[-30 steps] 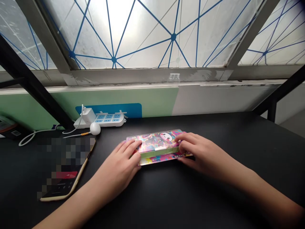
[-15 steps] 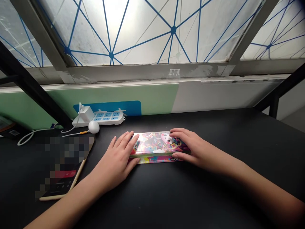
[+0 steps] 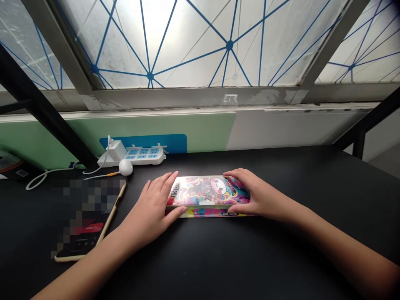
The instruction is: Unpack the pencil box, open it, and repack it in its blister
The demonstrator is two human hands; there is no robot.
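Observation:
A flat pencil box with a bright cartoon print lies on the black table, its long side facing me and its lid down. My left hand covers the box's left end, fingers on the lid and thumb along the front edge. My right hand grips the right end the same way, fingers over the top and thumb at the front. The lid's print shows a round white cartoon face between my hands.
A smartphone, its screen pixelated, lies left of my left hand. Behind it stand a white-and-blue power strip with a plugged-in charger and a white round object on a cable. A clear cup sits on the window ledge.
The box's top has gone from raised at the front to lying flat and closed. My hands have moved closer around the box's two ends.

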